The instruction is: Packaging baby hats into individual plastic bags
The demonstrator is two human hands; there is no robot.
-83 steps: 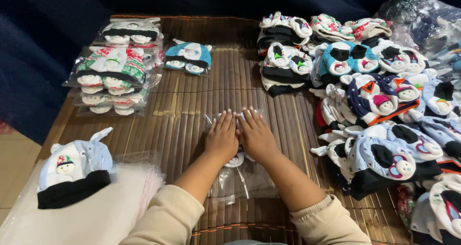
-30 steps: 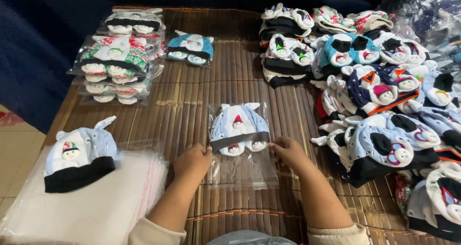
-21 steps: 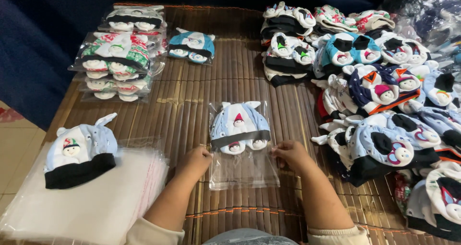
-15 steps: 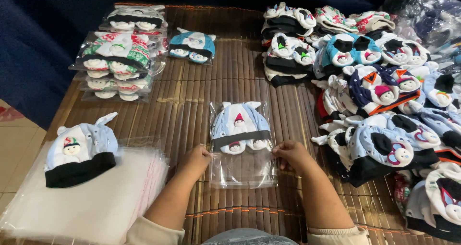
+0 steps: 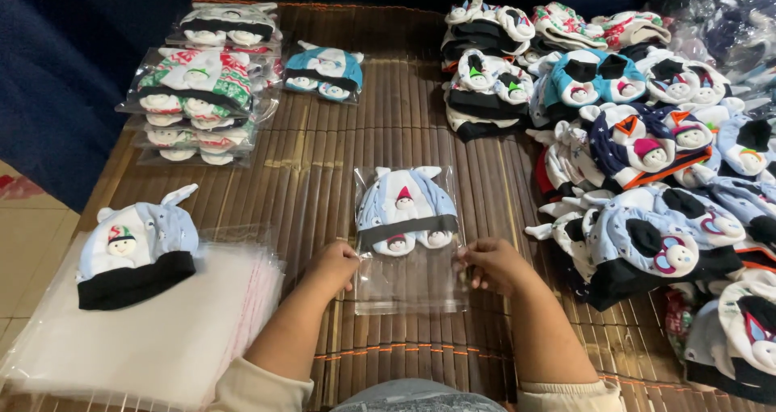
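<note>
At nine o'clock from the hands, a pale blue baby hat [image 5: 136, 254] with a black band, two small ears and a snowman patch sits on a stack of empty clear bags [image 5: 153, 331]. Up at eleven o'clock stands a pile of bagged hats [image 5: 202, 97], green, red and white on top, with a single bagged teal set [image 5: 325, 71] just to its right.

The left hand [image 5: 333, 265] pinches the left edge of the clear bag [image 5: 409, 279], thumb and fingers closed on the plastic. The bag lies flat on the brown slatted mat [image 5: 323, 170], dead centre, at twelve o'clock from the person's body. Inside, pushed up to the far end, is a light blue hat set [image 5: 406, 210]: two white-tipped ears at the top corners, a little figure with a red pointed cap in the middle, a dark band across, and two small snowman faces beneath it. The near part of the bag is see-through and holds nothing, with the mat showing through.

The right hand [image 5: 495, 264] grips the bag's right edge, fingers curled shut on the film.

From one to four o'clock sprawls a loose heap of unbagged hats [image 5: 647, 153] in blue, navy, white and black, many with snowman faces.
</note>
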